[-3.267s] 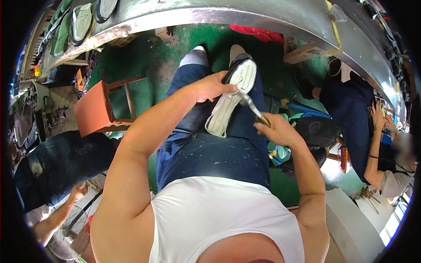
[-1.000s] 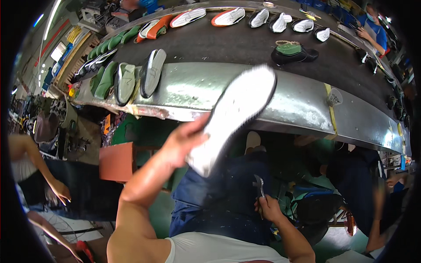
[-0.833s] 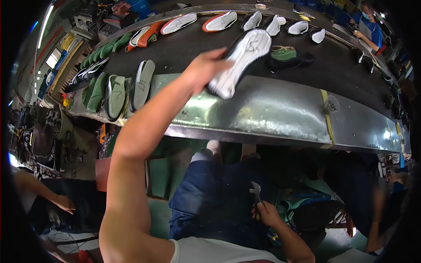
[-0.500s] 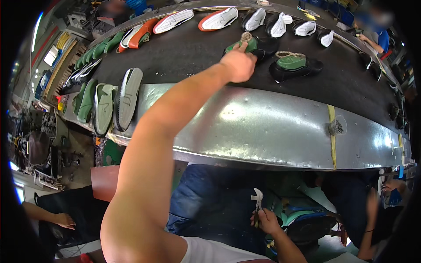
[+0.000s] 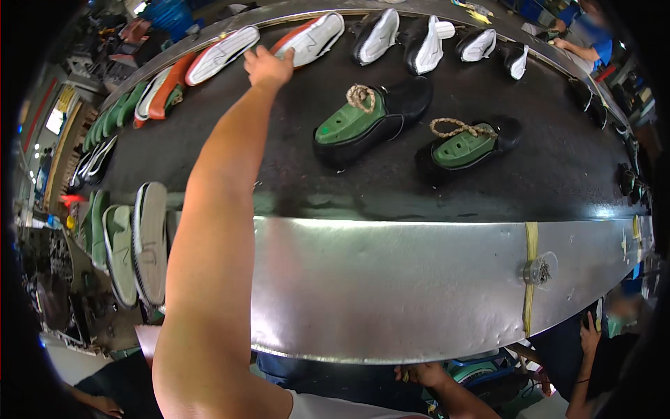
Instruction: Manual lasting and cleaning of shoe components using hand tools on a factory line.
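My left hand (image 5: pixel 269 68) reaches far across the bench, its fingers apart and nothing visibly gripped. It lies between two upturned shoes with white undersides and orange-red sides: a left one (image 5: pixel 225 56) by its fingertips and a right one (image 5: pixel 315 40) by its thumb. Whether it touches either, I cannot tell. Low down, my right hand (image 5: pixel 424 373) is curled at the bench's near edge; the metal head of its lasting pincers is hidden now. Two black shoe uppers on green lasts with rope loops, a larger one (image 5: pixel 356 120) and a smaller one (image 5: pixel 464 148), lie mid-bench.
Several upturned shoes with white undersides, one of them black-sided (image 5: pixel 377 36), line the far edge. Pale soles (image 5: pixel 150 241) stand at the left. A clear cup of small metal pieces (image 5: pixel 541 270) sits on the metal strip (image 5: pixel 391 286). Another person (image 5: pixel 583 42) is at the far right.
My left hand has left the larger black shoe and moved left to the orange-sided shoes. My view has shifted forward over the bench. The pincers' head has dropped out of sight.
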